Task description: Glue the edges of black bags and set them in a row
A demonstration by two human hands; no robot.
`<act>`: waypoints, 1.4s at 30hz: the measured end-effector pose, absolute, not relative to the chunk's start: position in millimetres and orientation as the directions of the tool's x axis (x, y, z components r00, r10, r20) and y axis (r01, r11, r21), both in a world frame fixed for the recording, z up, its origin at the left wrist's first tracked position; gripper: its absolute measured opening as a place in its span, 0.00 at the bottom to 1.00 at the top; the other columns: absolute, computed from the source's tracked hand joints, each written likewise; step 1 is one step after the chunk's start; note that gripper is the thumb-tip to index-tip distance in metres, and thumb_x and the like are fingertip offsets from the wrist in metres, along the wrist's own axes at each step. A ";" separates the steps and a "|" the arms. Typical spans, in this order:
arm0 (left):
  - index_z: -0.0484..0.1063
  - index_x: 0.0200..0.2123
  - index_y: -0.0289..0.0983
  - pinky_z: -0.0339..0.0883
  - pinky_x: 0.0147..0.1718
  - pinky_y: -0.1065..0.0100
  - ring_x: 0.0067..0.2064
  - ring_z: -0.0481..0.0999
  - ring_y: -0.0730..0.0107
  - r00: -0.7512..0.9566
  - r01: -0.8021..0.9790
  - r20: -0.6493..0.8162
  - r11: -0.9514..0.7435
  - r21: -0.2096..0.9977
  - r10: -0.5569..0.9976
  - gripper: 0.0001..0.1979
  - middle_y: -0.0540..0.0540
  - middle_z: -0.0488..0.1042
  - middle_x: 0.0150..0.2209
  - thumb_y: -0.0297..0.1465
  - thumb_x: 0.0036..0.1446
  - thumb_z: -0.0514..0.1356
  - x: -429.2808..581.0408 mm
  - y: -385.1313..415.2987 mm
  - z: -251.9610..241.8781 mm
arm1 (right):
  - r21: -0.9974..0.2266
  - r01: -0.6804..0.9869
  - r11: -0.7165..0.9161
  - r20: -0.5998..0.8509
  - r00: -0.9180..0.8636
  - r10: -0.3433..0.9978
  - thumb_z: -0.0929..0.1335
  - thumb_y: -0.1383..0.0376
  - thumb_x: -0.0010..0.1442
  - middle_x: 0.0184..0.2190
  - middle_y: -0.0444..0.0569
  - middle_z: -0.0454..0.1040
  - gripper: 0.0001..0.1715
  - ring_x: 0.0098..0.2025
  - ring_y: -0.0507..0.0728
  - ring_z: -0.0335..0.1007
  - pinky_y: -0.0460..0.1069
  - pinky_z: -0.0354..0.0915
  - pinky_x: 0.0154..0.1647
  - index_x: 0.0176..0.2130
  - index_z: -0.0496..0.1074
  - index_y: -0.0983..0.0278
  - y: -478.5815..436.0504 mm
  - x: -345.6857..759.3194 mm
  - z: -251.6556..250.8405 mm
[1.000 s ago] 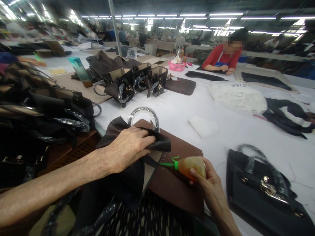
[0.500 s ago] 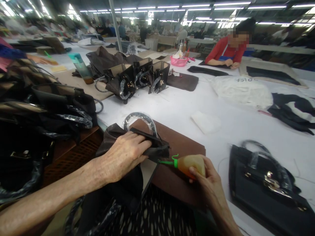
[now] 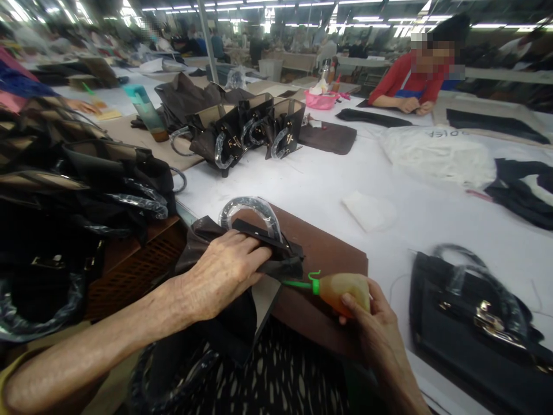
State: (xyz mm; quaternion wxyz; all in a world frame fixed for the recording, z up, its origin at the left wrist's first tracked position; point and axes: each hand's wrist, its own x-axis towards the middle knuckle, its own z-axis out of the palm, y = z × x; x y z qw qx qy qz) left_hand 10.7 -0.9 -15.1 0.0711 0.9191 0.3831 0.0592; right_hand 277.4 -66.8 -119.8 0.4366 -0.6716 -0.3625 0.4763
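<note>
My left hand (image 3: 224,272) presses down with closed fingers on the folded edge of a dark brown handbag (image 3: 207,233) that lies on a brown mat (image 3: 328,259). The bag's plastic-wrapped handle (image 3: 250,206) arches just beyond my fingers. My right hand (image 3: 374,320) grips a squeeze bottle (image 3: 341,288) of yellowish glue. Its green nozzle (image 3: 298,283) points left and touches the bag's edge beside my left fingertips.
A black handbag (image 3: 475,323) lies at the right on the white table (image 3: 389,190). Stacked bags (image 3: 86,190) fill the left. A row of upright bags (image 3: 246,135) stands further back. A white pad (image 3: 367,210) and white sack (image 3: 436,155) lie beyond. A person in red (image 3: 401,83) works opposite.
The view has shifted slightly. My left hand has flattened the bag's folded edge, and the bottle's nozzle has come in against that edge.
</note>
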 end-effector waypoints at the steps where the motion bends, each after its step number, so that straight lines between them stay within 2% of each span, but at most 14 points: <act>1: 0.69 0.40 0.34 0.63 0.38 0.60 0.38 0.69 0.60 0.701 0.695 0.059 -0.699 0.171 0.711 0.08 0.44 0.70 0.35 0.29 0.58 0.54 10.7 -1.0 -15.2 | -0.930 0.073 -0.360 -0.329 0.269 0.905 0.71 0.53 0.50 0.26 0.38 0.70 0.27 0.20 0.51 0.63 0.46 0.61 0.24 0.47 0.63 0.58 -67.3 277.1 -119.5; 14: 0.69 0.40 0.34 0.63 0.36 0.62 0.37 0.69 0.62 0.701 0.700 0.067 -0.703 0.128 0.710 0.08 0.45 0.71 0.35 0.30 0.58 0.55 12.1 0.2 -14.0 | -0.920 0.021 -0.392 -0.378 0.219 0.899 0.72 0.54 0.45 0.28 0.40 0.71 0.30 0.17 0.51 0.62 0.46 0.61 0.19 0.46 0.63 0.59 -80.7 264.4 -113.5; 24: 0.69 0.40 0.34 0.63 0.34 0.64 0.36 0.70 0.62 0.703 0.704 0.065 -0.706 0.076 0.708 0.09 0.45 0.72 0.34 0.31 0.57 0.57 14.6 2.9 -12.2 | -0.922 -0.012 -0.386 -0.383 0.168 0.909 0.72 0.54 0.46 0.26 0.40 0.70 0.29 0.19 0.52 0.63 0.46 0.62 0.19 0.45 0.62 0.60 -95.1 261.5 -110.1; 31: 0.69 0.40 0.34 0.63 0.37 0.63 0.38 0.70 0.62 0.716 0.691 0.063 -0.719 0.082 0.695 0.09 0.44 0.71 0.35 0.32 0.59 0.54 15.9 6.3 -13.8 | -0.910 -0.035 -0.414 -0.414 0.168 0.895 0.73 0.54 0.44 0.26 0.41 0.72 0.30 0.17 0.52 0.63 0.46 0.61 0.18 0.45 0.63 0.61 -105.2 256.0 -106.6; 42: 0.68 0.41 0.34 0.63 0.36 0.64 0.38 0.70 0.61 0.724 0.683 0.104 -0.730 0.039 0.682 0.10 0.44 0.71 0.35 0.32 0.58 0.55 14.7 8.1 -16.3 | -0.905 -0.065 -0.419 -0.423 0.233 0.876 0.73 0.55 0.43 0.28 0.41 0.71 0.31 0.17 0.51 0.62 0.46 0.62 0.18 0.44 0.64 0.60 -118.6 247.6 -103.5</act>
